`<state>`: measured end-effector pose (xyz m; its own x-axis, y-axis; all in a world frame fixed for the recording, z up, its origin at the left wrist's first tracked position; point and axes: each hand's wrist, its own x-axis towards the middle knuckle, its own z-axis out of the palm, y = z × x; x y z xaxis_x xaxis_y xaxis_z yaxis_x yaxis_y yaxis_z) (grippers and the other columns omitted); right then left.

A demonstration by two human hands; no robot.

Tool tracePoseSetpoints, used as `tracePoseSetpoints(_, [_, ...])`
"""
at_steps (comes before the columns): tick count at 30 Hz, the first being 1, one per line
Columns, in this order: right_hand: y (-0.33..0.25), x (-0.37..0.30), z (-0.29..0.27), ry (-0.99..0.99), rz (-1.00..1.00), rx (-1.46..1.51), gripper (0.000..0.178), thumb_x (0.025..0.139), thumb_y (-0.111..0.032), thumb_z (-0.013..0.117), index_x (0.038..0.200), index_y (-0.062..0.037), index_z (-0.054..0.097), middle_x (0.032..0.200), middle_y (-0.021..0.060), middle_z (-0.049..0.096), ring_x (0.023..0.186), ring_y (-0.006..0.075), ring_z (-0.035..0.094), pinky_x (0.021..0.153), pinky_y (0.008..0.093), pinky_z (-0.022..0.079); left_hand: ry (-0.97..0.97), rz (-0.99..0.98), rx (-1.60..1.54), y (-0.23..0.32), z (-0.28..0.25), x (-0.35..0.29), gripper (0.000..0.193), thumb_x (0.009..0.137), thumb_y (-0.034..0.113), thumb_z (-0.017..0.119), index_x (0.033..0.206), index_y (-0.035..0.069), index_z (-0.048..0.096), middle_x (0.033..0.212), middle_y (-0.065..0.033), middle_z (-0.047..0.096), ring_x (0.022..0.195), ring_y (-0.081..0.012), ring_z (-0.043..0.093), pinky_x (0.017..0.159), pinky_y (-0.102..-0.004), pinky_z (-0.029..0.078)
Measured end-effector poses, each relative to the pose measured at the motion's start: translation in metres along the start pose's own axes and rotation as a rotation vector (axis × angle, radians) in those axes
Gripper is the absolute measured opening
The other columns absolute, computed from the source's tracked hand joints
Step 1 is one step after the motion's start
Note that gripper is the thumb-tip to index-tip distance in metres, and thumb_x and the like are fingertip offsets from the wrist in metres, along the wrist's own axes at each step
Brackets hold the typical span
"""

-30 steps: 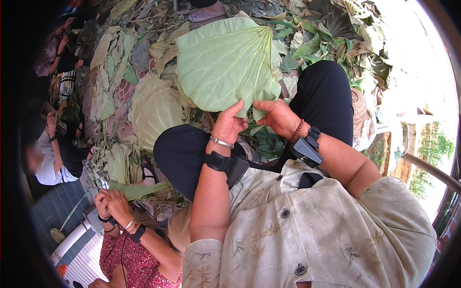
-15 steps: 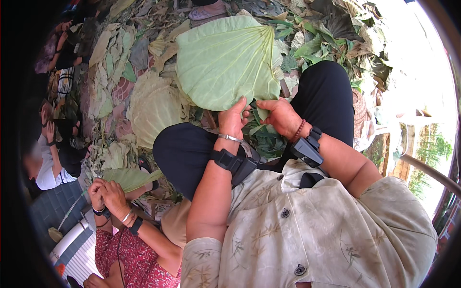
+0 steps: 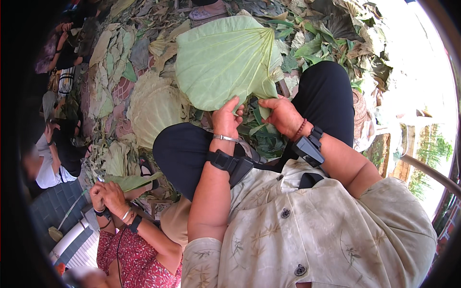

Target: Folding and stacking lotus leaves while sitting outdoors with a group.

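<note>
At the far left, beside the person's left elbow, a smaller green leaf (image 3: 130,181) is being held by the hands of a co-worker in a red patterned top (image 3: 111,196). Further up on that side, pale dried leaves are lying thick over the leaf-strewn ground (image 3: 115,72).

The left hand (image 3: 225,119), with a silver bangle at the wrist, is being held against the lower edge of the large, pale green, fan-shaped leaf (image 3: 225,60); its grip is pinching that edge, thumb raised toward the leaf's base, fingers curled behind. The leaf itself is spreading upward and away from both grips, above the knees in black trousers (image 3: 182,153), its veins fanning out from the point between the hands.

Just to the right of that point, the right hand (image 3: 284,114), with a red bead bracelet, is being closed on the folded stem end of the same leaf, its grip pressed together on the narrow tip.

The step in hand appears to be the folding or trimming of the leaf at its base. The next move is judged to call for a steady hold by the left grip while the right grip is working the fold, since the thin blade would tear easily along its veins.
</note>
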<state>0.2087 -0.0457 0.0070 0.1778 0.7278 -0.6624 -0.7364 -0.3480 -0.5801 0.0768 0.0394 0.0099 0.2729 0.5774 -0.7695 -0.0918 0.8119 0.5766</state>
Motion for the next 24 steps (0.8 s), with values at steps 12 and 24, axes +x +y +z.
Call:
tracePoseSetpoints(12, [-0.039, -0.009, 0.003, -0.038, -0.133, -0.086, 0.033, 0.078, -0.027, 0.06, 0.103, -0.006, 0.054, 0.096, 0.0036, 0.057, 0.084, 0.0136, 0.054, 0.072, 0.027, 0.042, 0.021, 0.082, -0.053, 0.004, -0.003, -0.002, 0.021, 0.075, 0.014, 0.064, 0.092, 0.006, 0.055, 0.076, -0.0059, 0.056, 0.059, -0.0137, 0.053, 0.048, -0.0242, 0.04])
tracePoseSetpoints(24, [-0.03, 0.018, 0.0, -0.102, 0.051, -0.203, 0.035, 0.078, -0.022, 0.063, 0.102, 0.0026, 0.055, 0.094, 0.0123, 0.061, 0.082, 0.0196, 0.06, 0.07, 0.0315, 0.049, -0.01, 0.087, -0.067, 0.005, -0.005, -0.004, 0.02, 0.074, 0.013, 0.065, 0.091, 0.004, 0.057, 0.084, -0.0023, 0.054, 0.065, -0.0159, 0.055, 0.052, -0.0247, 0.041])
